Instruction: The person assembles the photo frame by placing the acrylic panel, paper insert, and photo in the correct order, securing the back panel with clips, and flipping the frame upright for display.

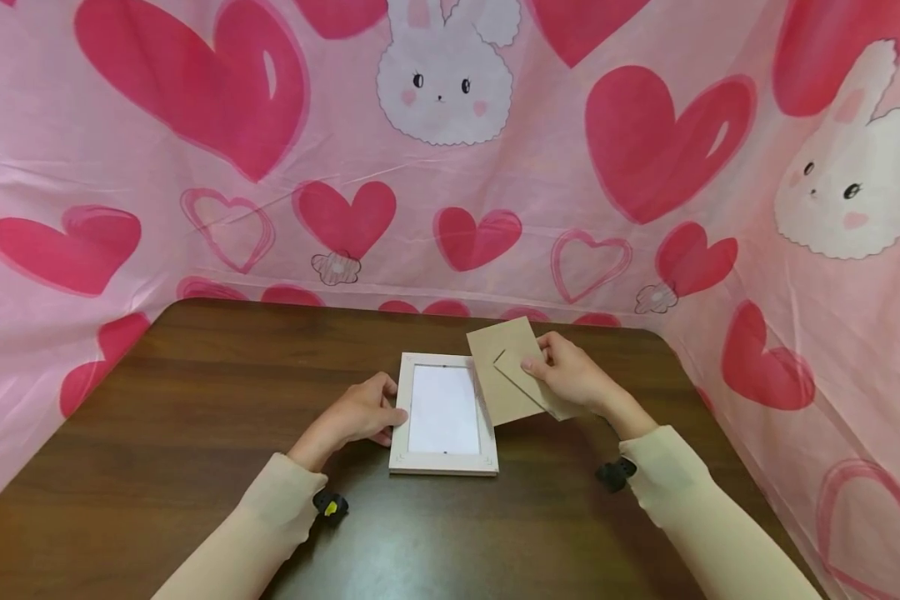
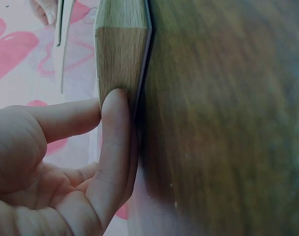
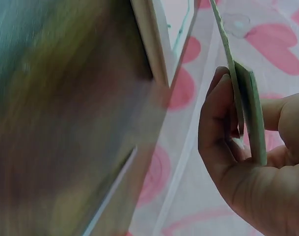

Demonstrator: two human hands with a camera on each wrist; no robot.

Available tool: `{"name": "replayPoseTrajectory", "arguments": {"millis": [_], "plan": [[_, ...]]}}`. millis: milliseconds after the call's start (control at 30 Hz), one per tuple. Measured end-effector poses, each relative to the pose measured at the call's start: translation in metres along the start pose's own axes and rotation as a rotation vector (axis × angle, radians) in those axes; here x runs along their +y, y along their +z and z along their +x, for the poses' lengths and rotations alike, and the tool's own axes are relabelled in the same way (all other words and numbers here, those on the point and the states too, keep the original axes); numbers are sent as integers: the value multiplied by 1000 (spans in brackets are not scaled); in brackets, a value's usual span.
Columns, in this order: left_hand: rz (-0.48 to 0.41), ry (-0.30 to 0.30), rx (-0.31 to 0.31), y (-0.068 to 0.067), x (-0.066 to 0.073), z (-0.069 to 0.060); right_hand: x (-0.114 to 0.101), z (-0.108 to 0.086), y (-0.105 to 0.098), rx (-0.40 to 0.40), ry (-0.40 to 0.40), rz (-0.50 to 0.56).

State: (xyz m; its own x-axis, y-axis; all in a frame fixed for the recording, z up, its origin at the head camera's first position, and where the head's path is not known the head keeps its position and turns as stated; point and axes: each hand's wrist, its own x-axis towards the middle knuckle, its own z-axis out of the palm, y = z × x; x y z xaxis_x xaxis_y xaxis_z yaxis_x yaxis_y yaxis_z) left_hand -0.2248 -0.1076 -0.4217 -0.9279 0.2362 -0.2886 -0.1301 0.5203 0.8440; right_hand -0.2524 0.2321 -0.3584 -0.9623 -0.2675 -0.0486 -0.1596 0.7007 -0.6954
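A white-bordered photo frame [image 1: 444, 463] lies on the table with a plain white panel [image 1: 442, 410] inside its border. My left hand [image 1: 360, 410] grips the frame's left side, thumb on its upper face. In the left wrist view, fingers [image 2: 115, 132] press against its wood-grained edge [image 2: 121, 59]. My right hand [image 1: 573, 373] holds a tan backing board [image 1: 506, 383] with a stand flap, tilted above the frame's right side. The right wrist view shows the board [image 3: 228, 44] and its flap [image 3: 252, 113] between thumb and fingers.
The brown wooden table [image 1: 180, 467] carries the frame. A pink curtain [image 1: 540, 167] with hearts and rabbits hangs behind and along the sides. In the right wrist view, a thin pale edge [image 3: 110, 191] lies low over the table; its kind is unclear.
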Motion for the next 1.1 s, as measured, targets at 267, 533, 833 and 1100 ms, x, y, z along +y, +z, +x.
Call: {"name": "replayPoseTrajectory", "arguments": {"millis": [267,533,833,1100], "plan": [[13,-2,-4,0,0,0,-8,6,33,1,75,181],[24,-6,-1,0,0,0,-18,6,62,45,89,264],[7,6,-1,0,0,0,-26,4,95,98,80,297],[-11,16,-2,0,-1,1,-28,3,110,101,75,291]]}}
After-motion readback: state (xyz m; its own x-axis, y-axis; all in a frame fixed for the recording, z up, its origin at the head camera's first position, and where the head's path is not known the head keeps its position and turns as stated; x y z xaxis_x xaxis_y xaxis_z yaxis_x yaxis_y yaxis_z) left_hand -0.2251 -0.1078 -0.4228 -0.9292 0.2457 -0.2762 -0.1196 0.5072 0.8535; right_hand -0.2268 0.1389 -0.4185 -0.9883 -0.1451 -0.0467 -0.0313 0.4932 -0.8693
